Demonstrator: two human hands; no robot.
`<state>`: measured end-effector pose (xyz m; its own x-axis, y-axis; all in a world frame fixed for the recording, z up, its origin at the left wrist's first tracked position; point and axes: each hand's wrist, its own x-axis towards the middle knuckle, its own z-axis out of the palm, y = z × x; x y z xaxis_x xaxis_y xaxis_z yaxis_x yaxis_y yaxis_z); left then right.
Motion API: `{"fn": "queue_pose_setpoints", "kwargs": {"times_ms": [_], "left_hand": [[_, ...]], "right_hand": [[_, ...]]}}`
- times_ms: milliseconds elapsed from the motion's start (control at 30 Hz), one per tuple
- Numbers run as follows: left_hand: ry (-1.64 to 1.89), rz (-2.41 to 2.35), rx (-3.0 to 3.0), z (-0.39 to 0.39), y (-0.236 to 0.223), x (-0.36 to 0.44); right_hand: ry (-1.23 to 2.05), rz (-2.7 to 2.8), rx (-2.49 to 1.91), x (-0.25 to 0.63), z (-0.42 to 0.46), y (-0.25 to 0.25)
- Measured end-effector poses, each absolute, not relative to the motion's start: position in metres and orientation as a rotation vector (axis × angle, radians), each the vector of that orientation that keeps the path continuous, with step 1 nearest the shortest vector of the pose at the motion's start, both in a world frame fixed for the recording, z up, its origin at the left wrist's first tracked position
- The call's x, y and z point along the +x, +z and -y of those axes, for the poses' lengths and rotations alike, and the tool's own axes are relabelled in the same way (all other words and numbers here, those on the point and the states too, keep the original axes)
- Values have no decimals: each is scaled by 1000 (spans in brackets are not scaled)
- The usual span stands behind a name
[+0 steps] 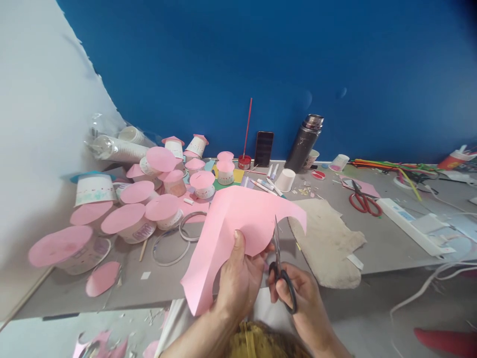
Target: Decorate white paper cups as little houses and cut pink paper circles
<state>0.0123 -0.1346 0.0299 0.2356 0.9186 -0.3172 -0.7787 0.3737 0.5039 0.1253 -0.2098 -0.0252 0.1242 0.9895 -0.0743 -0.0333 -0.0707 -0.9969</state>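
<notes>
My left hand (238, 278) grips a sheet of pink paper (238, 209), thumb on top and fingers beneath. The sheet has curved cut edges and a strip curling off to the right. In my right hand (301, 293) is a pair of black-handled scissors (277, 248), fingers through the loops. The blades point upward at the curved edge of the paper, and they look nearly closed. Both hands are close together at the table's front edge. Left of the paper lie two rings (171, 247), one partly over the other.
Several paper cups with pink discs (162, 206) crowd the left side. Stacked cups in plastic (119, 148) lie behind them. A dark flask (303, 141), a phone (264, 148) and markers (264, 187) stand or lie at the back. Red-handled scissors (365, 204), a beige cloth (328, 243) and a power strip (413, 226) are right.
</notes>
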Motion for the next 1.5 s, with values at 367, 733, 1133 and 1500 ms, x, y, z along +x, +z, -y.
{"fn": "queue_pose_setpoints", "kwargs": {"times_ms": [367,733,1133,1500], "left_hand": [[1204,-632,296,135,31,12],[1230,-672,257,136,27,12],[1198,-663,319,132,33,2],[1158,-682,379,127,28,-11]], "right_hand": [[1183,1054,-1307,126,208,-26],[1188,1051,-1330,128,208,-28],[1152,1026,-1350,119,206,-11],[1220,958,-1341,118,208,-17]]}}
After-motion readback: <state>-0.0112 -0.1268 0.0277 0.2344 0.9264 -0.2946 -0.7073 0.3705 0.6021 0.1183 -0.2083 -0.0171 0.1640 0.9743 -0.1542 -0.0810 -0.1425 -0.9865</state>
